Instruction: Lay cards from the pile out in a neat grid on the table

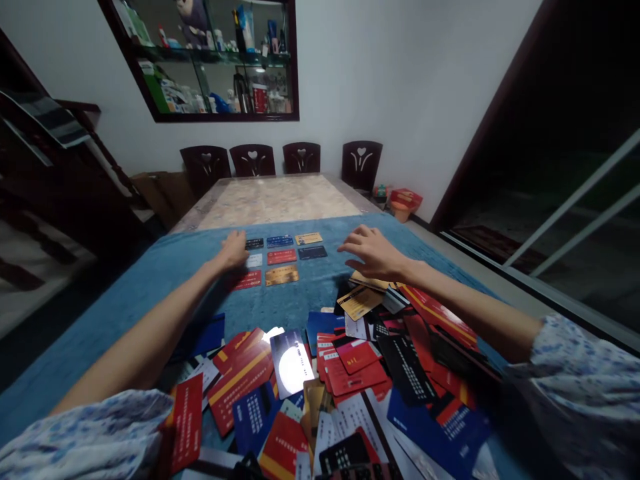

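A big heap of plastic cards in red, blue, black and white lies on the blue cloth close to me. Farther out, a neat grid of cards is laid in rows. My left hand rests at the grid's left edge, fingers curled down on a white card. My right hand hovers with fingers spread above the far right edge of the heap, near a gold card; it holds nothing.
Beyond the blue cloth the table has a pale patterned top with several dark chairs at the far end. A glass-fronted shelf hangs on the wall. A red box sits on the floor at right, beside a dark doorway.
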Available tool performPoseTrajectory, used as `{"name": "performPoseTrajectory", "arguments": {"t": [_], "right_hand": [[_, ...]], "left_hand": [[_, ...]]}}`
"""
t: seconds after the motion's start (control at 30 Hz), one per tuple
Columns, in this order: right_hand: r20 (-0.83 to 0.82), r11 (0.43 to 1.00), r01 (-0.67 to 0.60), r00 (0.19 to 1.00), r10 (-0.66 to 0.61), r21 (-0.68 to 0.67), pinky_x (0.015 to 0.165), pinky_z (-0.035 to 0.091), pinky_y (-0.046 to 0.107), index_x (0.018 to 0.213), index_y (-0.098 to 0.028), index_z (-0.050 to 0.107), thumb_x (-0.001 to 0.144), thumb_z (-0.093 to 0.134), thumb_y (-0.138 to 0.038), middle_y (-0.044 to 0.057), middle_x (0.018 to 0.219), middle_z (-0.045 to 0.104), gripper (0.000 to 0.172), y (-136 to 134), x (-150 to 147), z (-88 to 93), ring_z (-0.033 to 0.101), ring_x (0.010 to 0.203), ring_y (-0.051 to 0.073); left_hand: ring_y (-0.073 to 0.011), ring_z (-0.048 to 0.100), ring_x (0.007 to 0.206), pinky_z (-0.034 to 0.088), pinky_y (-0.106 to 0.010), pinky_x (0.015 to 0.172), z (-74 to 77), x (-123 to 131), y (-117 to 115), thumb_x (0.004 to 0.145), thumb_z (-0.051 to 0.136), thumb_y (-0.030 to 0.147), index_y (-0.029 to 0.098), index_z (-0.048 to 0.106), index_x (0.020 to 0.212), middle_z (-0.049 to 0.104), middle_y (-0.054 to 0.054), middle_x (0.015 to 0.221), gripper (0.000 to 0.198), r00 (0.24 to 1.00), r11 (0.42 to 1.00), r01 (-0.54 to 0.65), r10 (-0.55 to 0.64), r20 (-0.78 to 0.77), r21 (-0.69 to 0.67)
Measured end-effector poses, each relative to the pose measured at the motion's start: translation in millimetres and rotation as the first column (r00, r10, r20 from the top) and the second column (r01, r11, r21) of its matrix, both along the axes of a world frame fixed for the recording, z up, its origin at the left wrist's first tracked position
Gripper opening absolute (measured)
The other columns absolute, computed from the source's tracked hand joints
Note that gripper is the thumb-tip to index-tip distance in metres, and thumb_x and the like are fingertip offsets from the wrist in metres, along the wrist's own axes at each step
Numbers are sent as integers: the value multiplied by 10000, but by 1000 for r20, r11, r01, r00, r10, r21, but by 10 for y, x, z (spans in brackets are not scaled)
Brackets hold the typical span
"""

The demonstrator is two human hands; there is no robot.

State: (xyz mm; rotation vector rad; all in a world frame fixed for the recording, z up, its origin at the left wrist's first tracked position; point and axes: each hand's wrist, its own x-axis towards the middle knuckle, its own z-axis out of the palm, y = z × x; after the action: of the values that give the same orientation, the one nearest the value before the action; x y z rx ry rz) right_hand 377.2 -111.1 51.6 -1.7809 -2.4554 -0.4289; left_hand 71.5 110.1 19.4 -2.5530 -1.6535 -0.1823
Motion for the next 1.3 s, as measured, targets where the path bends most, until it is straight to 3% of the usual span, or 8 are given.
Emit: {"name": "performPoseTrajectory", "arguments": {"t": [0.23,0.47,0.63,0.83,1.03,1.3], "right_hand": [[-16,1000,8,1000,-8,3,864,290,408,1173,-243,674,924,518,-294,110,1191,654,299,-334,117,-84,420,1131,300],[-32,999,5,999,-4,34,848,291,399,1094,-253,703,939,528,-333,92,1123,678,247,-616,262,-247,445,1096,282],[-55,986,-68,996,77,153,815,301,388,1009,-240,724,923,554,-265,89,1026,692,192,-835,415,-395,474,1040,261],[-64,981,-67,995,79,180,807,318,388,977,-250,720,908,581,-235,72,974,705,155,-1098,524,-450,495,1015,255],[-87,973,-46,994,67,226,792,335,389,967,-244,717,924,566,-252,74,997,711,158,-1331,646,-472,513,996,249],[-145,959,44,989,-3,280,753,360,385,950,-227,723,936,541,-317,87,971,715,203,-1470,876,-576,527,949,251]], "left_hand": [[-327,499,1228,458,-425,1000,43,138,-406,780,482,105,95,517,1246,516,-190,1282,467,992,992,124,-124,19,4],[-306,444,1281,419,-428,1030,-73,283,-737,770,499,135,148,470,1338,461,-162,1377,568,965,967,254,-254,64,6],[-317,475,1227,436,-472,973,-205,432,-1022,810,482,179,145,527,1283,493,-165,1323,477,891,899,437,-438,123,32],[-337,472,1222,428,-505,960,-314,665,-1423,741,490,98,143,544,1284,496,-178,1319,548,804,817,572,-575,152,69],[-327,474,1197,416,-509,941,-292,928,-1816,735,507,63,149,514,1308,485,-188,1326,580,719,733,677,-678,151,71],[-308,471,1184,397,-486,924,-208,1399,-2206,845,540,161,171,522,1268,480,-185,1339,424,600,615,786,-782,169,59]]}}
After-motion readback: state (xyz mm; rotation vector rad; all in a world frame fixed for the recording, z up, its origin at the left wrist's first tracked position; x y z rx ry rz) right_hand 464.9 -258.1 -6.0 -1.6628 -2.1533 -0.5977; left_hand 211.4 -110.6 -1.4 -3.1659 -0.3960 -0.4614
